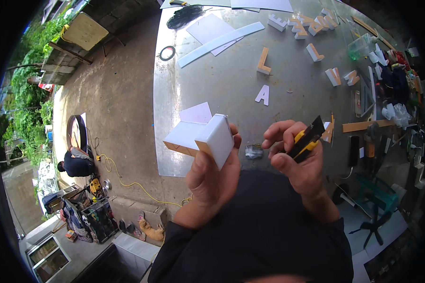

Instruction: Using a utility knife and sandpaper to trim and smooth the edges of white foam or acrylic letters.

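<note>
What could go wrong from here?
1. Cut: the right hand holds a yellow-and-black utility knife, while the bare left hand grips the white block piece. A slip while cutting there might catch those fingers.
2. Damage: the thin white flap at the block's far side could bend or tear if bumped, assuming it's attached; I can't tell.
3. Spill: the clear plastic packet lies near the table's near edge; a sleeve might sweep it off.

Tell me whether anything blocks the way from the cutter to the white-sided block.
Fingers of the left hand partly cover the side of the white-sided block toward the cutter in the right hand. Nothing else visible stands between; the clear packet appears to lie lower, on the table.
</note>
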Available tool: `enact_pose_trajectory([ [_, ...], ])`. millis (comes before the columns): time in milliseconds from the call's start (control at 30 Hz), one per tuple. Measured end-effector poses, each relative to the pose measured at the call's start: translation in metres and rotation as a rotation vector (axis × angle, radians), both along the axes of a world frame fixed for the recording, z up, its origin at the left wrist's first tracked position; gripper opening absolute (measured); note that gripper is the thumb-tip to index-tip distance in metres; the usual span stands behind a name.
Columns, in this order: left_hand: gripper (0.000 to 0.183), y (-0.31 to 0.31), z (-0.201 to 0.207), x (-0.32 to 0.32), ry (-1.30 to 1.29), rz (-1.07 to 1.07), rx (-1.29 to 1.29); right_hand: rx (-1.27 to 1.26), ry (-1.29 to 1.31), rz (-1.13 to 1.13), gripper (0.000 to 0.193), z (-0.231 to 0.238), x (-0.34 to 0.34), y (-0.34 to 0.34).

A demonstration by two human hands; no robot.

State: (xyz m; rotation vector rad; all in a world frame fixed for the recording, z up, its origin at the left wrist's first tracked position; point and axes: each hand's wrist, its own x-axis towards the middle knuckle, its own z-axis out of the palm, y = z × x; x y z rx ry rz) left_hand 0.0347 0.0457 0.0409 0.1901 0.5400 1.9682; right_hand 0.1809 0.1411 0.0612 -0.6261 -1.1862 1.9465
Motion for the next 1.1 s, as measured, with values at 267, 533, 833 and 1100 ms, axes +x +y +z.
enact_pose_trajectory([
  [267,0.074,0.006,0.0,0.008,0.259,-0.033,-0.162,0.098,-0.021,0.14,0.041,-0.012,-0.033,-0.003],
  [533,0.073,0.007,0.0,0.017,0.37,0.004,-0.263,0.152,0.122,0.136,0.039,-0.036,-0.038,0.0],
  [833,0.078,-0.006,-0.006,0.003,0.576,0.106,0.006,-0.331,0.278,0.145,0.047,-0.04,-0.011,0.007],
  [1100,0.036,-0.016,-0.021,-0.025,0.096,-0.194,0.161,-0.274,0.267,0.267,0.051,-0.031,-0.006,0.013],
])
